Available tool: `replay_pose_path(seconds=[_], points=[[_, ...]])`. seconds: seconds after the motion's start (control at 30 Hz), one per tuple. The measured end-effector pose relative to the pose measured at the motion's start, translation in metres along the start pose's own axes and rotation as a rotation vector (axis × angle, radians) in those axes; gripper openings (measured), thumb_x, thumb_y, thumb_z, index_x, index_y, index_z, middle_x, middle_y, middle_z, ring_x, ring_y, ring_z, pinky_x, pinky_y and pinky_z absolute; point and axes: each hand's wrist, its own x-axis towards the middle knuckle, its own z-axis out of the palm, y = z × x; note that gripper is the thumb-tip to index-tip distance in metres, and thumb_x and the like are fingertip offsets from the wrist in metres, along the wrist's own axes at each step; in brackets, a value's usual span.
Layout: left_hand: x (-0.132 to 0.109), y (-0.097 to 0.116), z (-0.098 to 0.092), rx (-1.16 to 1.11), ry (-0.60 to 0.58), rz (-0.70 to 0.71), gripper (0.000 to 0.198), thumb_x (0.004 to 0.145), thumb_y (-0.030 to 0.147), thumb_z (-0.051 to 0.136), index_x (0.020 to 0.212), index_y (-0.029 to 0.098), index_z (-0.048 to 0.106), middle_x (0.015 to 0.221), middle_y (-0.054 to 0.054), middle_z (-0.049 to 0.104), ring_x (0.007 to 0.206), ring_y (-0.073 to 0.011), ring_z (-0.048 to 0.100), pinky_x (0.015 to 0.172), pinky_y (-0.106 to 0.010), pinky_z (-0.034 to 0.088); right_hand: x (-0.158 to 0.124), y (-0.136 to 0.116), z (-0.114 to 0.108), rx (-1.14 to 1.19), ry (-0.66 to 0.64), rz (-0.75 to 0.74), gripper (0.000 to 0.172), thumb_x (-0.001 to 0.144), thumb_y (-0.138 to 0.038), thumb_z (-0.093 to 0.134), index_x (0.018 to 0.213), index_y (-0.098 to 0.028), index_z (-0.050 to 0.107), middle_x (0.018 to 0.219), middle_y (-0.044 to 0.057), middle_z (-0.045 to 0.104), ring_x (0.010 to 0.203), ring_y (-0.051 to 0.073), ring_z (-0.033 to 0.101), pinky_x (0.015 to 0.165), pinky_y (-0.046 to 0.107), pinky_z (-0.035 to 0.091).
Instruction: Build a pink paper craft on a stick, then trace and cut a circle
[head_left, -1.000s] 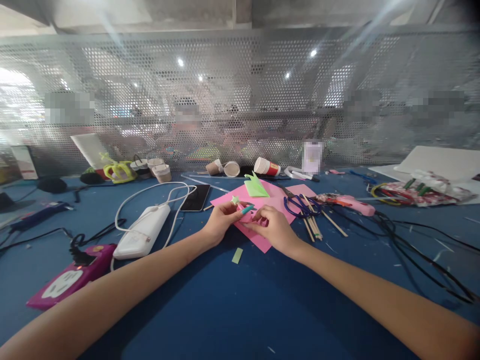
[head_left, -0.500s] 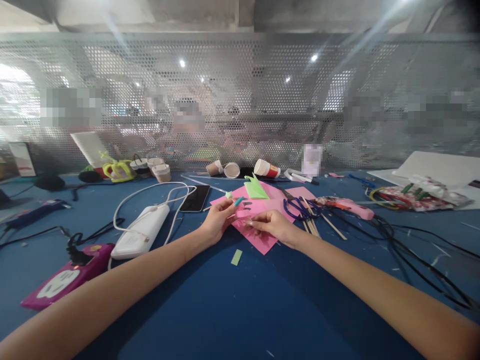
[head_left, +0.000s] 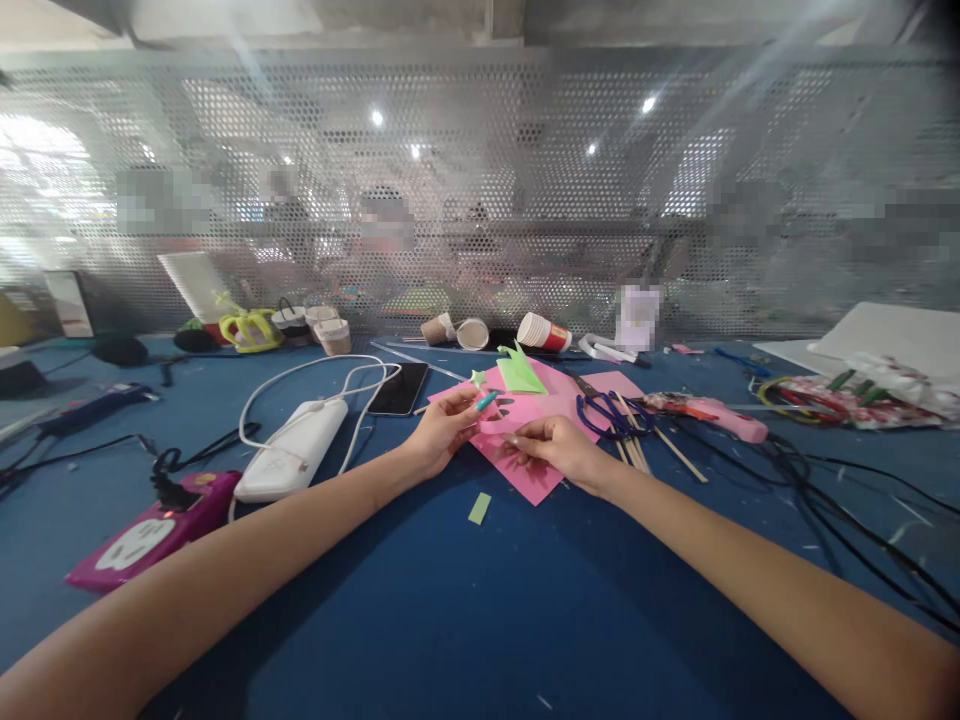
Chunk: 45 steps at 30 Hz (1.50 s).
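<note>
A pink paper sheet (head_left: 559, 405) lies on the blue table (head_left: 465, 620) ahead of me. My left hand (head_left: 442, 432) is closed in a pinch on a small pink paper piece with a pale green star (head_left: 477, 378) at its top end. My right hand (head_left: 556, 447) rests on the pink sheet, its fingers pinching the same small pink piece from the right. A folded green paper (head_left: 519, 372) sits on the far part of the sheet. A small green scrap (head_left: 479, 508) lies on the table below my hands.
Blue-handled scissors (head_left: 609, 413), wooden sticks (head_left: 637, 450) and a pink glue gun (head_left: 712, 414) lie to the right, with black cables (head_left: 840, 490). On the left are a phone (head_left: 397, 388), a white power bank (head_left: 292, 462) and a magenta device (head_left: 154, 530). Paper cups (head_left: 546, 333) stand by the perforated screen (head_left: 480, 200).
My hands shifted slightly up and away on the pink sheet, still working the small piece. The star end rose a little. The view panned slightly left.
</note>
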Motion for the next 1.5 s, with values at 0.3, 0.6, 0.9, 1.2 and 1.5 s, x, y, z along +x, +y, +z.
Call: replay_pose_path(seconds=[0.3, 0.6, 0.9, 1.2, 1.5], points=[[-0.005, 0.0, 0.002, 0.154, -0.234, 0.101, 0.043, 0.059, 0.015, 0.081, 0.099, 0.013, 0.066, 0.1, -0.011, 0.072, 0.096, -0.0224, 0.067, 0.085, -0.033, 0.051, -0.001, -0.002, 0.004, -0.045, -0.01, 0.007, 0.04, 0.06, -0.054, 0.075, 0.07, -0.015, 0.071, 0.056, 0.002, 0.066, 0.047, 0.01, 0.056, 0.052, 0.027, 0.047], [-0.008, 0.001, 0.007, 0.222, -0.136, 0.142, 0.033, 0.065, 0.023, 0.079, 0.095, 0.013, 0.066, 0.089, -0.007, 0.072, 0.077, -0.0175, 0.069, 0.072, -0.027, 0.053, -0.001, -0.002, 0.004, -0.03, -0.034, 0.019, 0.043, 0.06, -0.054, 0.075, 0.073, -0.014, 0.07, 0.066, 0.007, 0.071, 0.049, 0.011, 0.059, 0.049, 0.025, 0.047], [-0.003, -0.003, 0.002, 0.155, -0.08, 0.148, 0.032, 0.064, 0.026, 0.08, 0.09, 0.014, 0.066, 0.089, -0.006, 0.072, 0.081, -0.0155, 0.067, 0.07, -0.023, 0.05, -0.002, -0.004, 0.008, -0.035, -0.001, 0.056, 0.041, 0.062, -0.052, 0.076, 0.074, -0.013, 0.069, 0.063, 0.006, 0.071, 0.047, 0.011, 0.059, 0.048, 0.024, 0.046], [0.0, -0.004, 0.0, 0.149, -0.1, 0.154, 0.034, 0.062, 0.021, 0.08, 0.092, 0.015, 0.068, 0.09, -0.006, 0.073, 0.082, -0.0157, 0.068, 0.074, -0.025, 0.051, -0.002, -0.003, 0.01, -0.054, 0.007, 0.051, 0.042, 0.059, -0.053, 0.076, 0.067, -0.014, 0.066, 0.058, 0.004, 0.068, 0.046, 0.011, 0.058, 0.047, 0.024, 0.045], [-0.003, -0.003, 0.001, 0.174, -0.09, 0.19, 0.033, 0.061, 0.018, 0.081, 0.09, 0.014, 0.068, 0.092, -0.006, 0.072, 0.085, -0.0173, 0.068, 0.08, -0.029, 0.052, -0.003, -0.006, 0.013, -0.069, 0.032, 0.052, 0.038, 0.064, -0.05, 0.075, 0.069, -0.014, 0.067, 0.055, 0.003, 0.065, 0.044, 0.011, 0.056, 0.045, 0.025, 0.044]])
